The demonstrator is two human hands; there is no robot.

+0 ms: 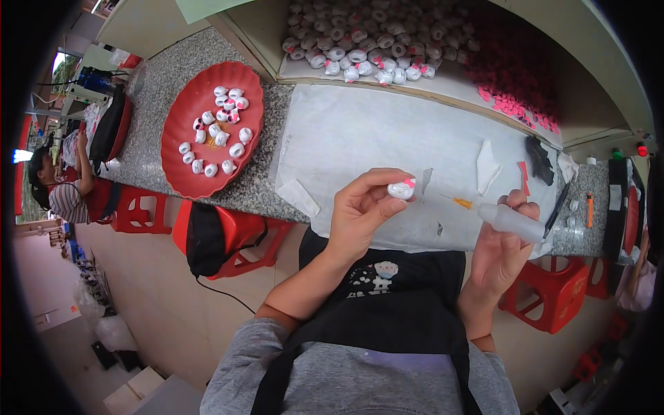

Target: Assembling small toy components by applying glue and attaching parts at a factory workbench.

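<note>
Between the thumb and fingers of my left hand [366, 211] is a small white figurine head [400, 189] with a pink piece at its upper right. My right hand [503, 242] holds a translucent squeeze bottle [512, 222] with an orange-based needle tip. The needle points left toward the figurine head, with a gap between them. Both hands are above a white sheet [346, 131] on the speckled table. To the left, a red scalloped plate [176, 131] holds several more white heads, some with pink or dark pieces.
A shelf [443, 93] at the back bears a heap of white heads [360, 55] and many small pink pieces [512, 104]. White scraps [488, 166] and a black cloth [539, 159] lie at right. Red stools [553, 294] stand below. Another person [66, 183] sits far left.
</note>
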